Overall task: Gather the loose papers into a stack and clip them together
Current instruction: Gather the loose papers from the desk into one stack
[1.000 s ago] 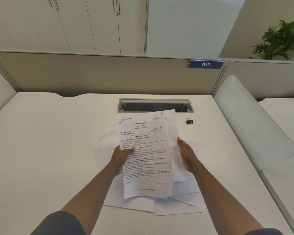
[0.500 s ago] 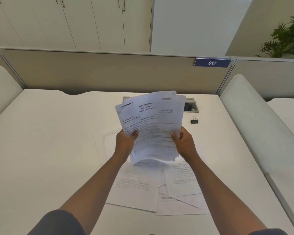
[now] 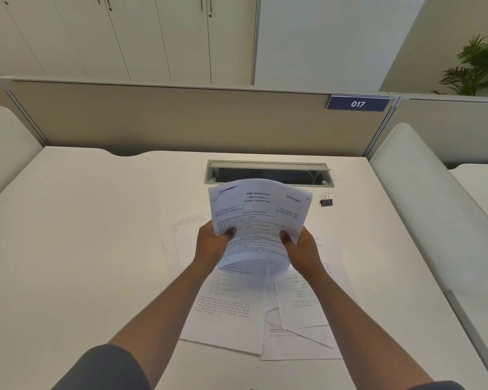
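Note:
A bundle of printed papers (image 3: 258, 218) stands nearly upright above the white desk, its top bowing away from me. My left hand (image 3: 212, 244) grips its left edge with the thumb on the front page. My right hand (image 3: 303, 249) grips the right edge the same way. Several loose sheets (image 3: 228, 313) lie spread flat on the desk beneath and in front of my hands, overlapping at angles. A black binder clip (image 3: 326, 201) sits on the desk to the right of the bundle, apart from both hands.
A cable tray opening (image 3: 268, 174) is cut into the white desk (image 3: 82, 235) just behind the bundle. A beige partition (image 3: 181, 119) with a blue "017" sign runs along the back. White curved dividers (image 3: 423, 206) flank the desk on both sides.
The bundle has risen from lying tilted over the desk to nearly upright between both hands. My hands moved up its sides and closer together.

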`<act>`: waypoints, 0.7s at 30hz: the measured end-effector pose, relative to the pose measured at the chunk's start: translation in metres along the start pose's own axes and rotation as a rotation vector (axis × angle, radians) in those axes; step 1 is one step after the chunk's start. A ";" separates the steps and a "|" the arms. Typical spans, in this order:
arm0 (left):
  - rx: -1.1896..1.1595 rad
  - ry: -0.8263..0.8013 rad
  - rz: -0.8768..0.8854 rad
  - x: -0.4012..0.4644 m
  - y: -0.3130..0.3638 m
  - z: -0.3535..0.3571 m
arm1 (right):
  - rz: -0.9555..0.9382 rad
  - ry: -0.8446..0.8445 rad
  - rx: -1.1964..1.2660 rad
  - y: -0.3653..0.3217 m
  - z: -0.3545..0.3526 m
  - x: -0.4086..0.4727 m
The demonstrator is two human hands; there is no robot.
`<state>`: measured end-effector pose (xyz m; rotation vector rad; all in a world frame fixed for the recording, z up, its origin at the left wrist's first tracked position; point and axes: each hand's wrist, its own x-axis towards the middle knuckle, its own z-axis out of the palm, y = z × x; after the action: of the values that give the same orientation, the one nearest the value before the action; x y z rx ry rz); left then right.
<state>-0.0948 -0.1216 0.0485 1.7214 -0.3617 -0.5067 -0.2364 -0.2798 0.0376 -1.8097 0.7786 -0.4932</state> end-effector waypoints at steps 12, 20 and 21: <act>0.995 0.007 -0.337 0.004 -0.065 -0.038 | 0.140 0.221 0.018 0.025 -0.053 0.000; 0.823 0.003 -0.424 0.000 -0.080 -0.049 | 0.390 0.194 0.172 0.052 -0.063 -0.018; 0.779 -0.007 -0.435 0.000 -0.079 -0.052 | 0.402 0.169 0.175 0.052 -0.061 -0.020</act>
<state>-0.0708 -0.0616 -0.0204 2.5808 -0.1907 -0.7451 -0.3054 -0.3183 0.0115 -1.4149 1.1487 -0.4356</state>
